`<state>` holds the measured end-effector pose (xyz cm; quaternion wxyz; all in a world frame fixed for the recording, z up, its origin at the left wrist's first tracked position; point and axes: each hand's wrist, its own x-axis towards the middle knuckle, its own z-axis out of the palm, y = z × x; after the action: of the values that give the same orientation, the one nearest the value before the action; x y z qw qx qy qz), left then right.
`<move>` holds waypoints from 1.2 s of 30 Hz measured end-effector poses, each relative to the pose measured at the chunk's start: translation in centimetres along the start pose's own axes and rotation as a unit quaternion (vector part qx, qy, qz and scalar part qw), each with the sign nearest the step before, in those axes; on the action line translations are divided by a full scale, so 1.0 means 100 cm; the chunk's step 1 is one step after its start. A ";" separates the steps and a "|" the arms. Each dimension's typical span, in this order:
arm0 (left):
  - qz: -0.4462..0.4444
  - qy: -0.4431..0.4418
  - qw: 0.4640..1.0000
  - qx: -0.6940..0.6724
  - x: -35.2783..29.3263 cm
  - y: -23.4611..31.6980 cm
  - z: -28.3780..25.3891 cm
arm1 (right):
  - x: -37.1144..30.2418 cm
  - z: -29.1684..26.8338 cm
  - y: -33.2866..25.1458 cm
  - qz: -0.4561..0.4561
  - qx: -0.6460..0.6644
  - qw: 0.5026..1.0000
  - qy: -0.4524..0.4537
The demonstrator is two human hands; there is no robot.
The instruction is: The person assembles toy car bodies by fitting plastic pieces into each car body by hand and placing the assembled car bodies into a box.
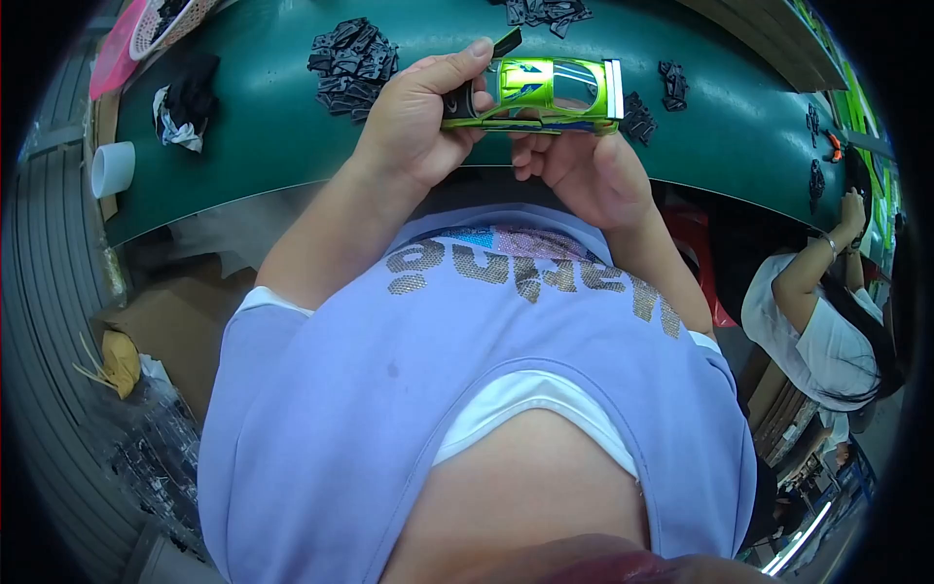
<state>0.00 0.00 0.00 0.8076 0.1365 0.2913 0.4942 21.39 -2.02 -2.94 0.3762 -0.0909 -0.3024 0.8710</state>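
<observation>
The grip of the left hand (416, 115) pinches a lime-green toy car (528, 90) over the green tabletop (263, 127); at the car's near edge, whether the right hand (595, 177) pinches I cannot tell.

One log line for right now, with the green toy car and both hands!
left hand: holding green toy car | right hand: at car's lower edge | green table: piles of black parts

Green desk (263, 127) across the top of the frame. At upper left, a pink basin (115, 60), a pale perforated basket (180, 27), a black-and-white cloth bundle (195, 97) and a white cylinder (114, 170). Lower left, brown cardboard (175, 326) and a yellow bundle (121, 364). At right, a co-worker in white (822, 336).
</observation>
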 end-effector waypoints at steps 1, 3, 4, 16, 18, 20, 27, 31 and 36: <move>0.009 0.011 1.000 0.004 0.000 -0.001 0.001 | 0.000 0.005 0.002 -0.025 -0.018 0.999 0.015; 0.019 0.021 1.000 0.008 0.001 -0.003 0.006 | -0.001 0.005 0.003 -0.050 -0.038 0.998 0.029; 0.012 0.010 1.000 0.015 0.002 -0.004 0.009 | -0.002 0.002 0.002 -0.050 -0.110 0.992 0.024; 0.090 0.096 0.991 0.029 0.008 -0.006 0.005 | -0.008 0.023 0.001 -0.171 -0.473 0.826 0.252; 0.088 0.094 0.991 0.026 0.006 -0.009 0.010 | 0.000 0.038 0.000 -0.229 -0.606 0.732 0.211; 0.105 0.145 0.983 0.047 0.003 -0.013 0.023 | 0.003 0.034 -0.002 -0.237 -0.642 0.700 0.204; 0.145 0.147 0.976 0.072 0.006 -0.019 0.019 | 0.009 0.038 -0.001 -0.267 -0.758 0.589 0.090; 0.147 0.154 0.976 0.053 0.004 -0.022 0.021 | 0.017 0.038 0.001 -0.265 -0.745 0.597 0.135; 0.166 0.160 0.970 0.071 0.009 -0.029 0.019 | 0.019 0.036 -0.003 -0.235 -0.817 0.523 0.064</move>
<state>3.49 -0.44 -0.28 0.6452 0.1592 0.4244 0.6150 18.91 -2.16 0.24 0.3469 -0.3398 -0.8668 0.1138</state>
